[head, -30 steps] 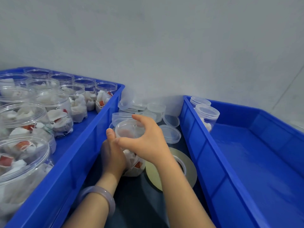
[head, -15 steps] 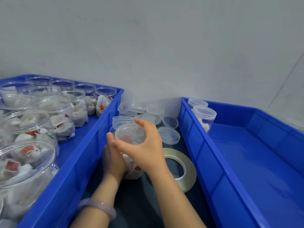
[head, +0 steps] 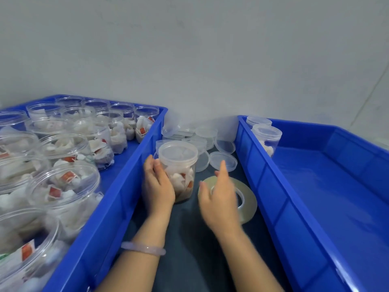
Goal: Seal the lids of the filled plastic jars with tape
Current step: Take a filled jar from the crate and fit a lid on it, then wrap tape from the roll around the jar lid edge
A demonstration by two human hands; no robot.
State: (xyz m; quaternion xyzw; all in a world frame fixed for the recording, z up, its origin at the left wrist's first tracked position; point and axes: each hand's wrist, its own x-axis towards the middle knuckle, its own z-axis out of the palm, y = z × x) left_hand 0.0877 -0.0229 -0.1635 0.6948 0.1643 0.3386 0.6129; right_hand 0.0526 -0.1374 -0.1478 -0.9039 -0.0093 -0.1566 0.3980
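Left hand (head: pixel 157 186) grips the lidded jar (head: pixel 179 157) at frame centre, right hand (head: pixel 221 201) hovers loose-fingered, holding nothing, over the tape (head: pixel 251 201) beside it.

right hand (head: pixel 219 199): motion-blurred; contact with tape roll (head: pixel 251 204) unclear
tape roll: left part hidden under right hand
jar (head: pixel 179 163): lower left side covered by left hand (head: pixel 157 187)
left tray (head: pixel 126 186): cut off at left and bottom edges
right tray (head: pixel 263 178): cut off right and bottom
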